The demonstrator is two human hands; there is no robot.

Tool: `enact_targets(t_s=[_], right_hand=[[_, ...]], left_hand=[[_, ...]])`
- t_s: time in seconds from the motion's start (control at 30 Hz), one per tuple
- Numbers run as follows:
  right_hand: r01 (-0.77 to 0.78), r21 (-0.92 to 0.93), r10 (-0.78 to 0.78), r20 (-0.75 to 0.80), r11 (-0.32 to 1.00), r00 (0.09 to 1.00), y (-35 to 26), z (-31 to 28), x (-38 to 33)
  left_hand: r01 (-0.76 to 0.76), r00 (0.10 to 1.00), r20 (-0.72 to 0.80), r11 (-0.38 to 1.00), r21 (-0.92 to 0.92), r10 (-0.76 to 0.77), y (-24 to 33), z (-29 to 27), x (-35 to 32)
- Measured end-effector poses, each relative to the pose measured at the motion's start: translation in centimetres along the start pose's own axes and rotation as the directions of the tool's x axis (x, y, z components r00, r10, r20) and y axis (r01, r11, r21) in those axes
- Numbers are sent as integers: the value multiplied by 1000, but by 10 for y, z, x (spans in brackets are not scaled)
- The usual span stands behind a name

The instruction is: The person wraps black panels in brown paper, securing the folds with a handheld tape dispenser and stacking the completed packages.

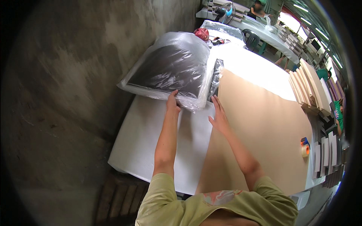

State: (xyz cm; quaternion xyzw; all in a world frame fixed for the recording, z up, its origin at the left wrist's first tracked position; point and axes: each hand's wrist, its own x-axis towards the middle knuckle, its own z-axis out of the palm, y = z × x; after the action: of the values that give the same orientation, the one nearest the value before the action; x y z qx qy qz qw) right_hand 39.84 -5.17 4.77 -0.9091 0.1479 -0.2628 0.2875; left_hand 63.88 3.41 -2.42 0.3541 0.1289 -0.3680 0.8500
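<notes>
A stack of dark flat panels wrapped in clear plastic (166, 69) lies at the far left of the table, its near edge toward me. My left hand (173, 102) touches that near edge, fingers stretched over the plastic and thumb apart. Just right of the stack lies a narrow black strip in clear plastic (216, 79). My right hand (220, 116) is open beside the strip's near end, fingers extended and thumb spread. Its fingertips are at the strip; whether they press on it I cannot tell.
Brown sheet (260, 132) covers much of the white-topped table (158, 139). Tape rolls (305, 147) lie near its right edge. Long boards (311, 86) are stacked on the right, and a concrete wall (75, 75) stands left. Behind are a fan (225, 13), a chair (250, 38) and other people.
</notes>
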Motion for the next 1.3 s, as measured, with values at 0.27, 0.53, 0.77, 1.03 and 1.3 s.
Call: enact_targets(t_s=[0.27,0.53,0.77,1.03,1.3], right_hand=[[165,-241,-216,-200,956,956,48,33,103],[734,-181,-753,-77,655,653,-24,-3,99],[793,-161,-808,-60,587,586,-108,-60,83],[737,152,-716,-175,658,676,-96,-128,77],[310,639,-38,-401,704,915,-85,-250,30]], left_hand=[[-18,1000,14,985,173,16,22,43,-84],[-191,973,166,962,196,159,-3,-65,-191],[-349,934,107,935,64,342,-1,-157,-176],[-575,804,-91,807,137,588,38,-32,-236],[-959,179,505,264,-100,844,232,78,-185]])
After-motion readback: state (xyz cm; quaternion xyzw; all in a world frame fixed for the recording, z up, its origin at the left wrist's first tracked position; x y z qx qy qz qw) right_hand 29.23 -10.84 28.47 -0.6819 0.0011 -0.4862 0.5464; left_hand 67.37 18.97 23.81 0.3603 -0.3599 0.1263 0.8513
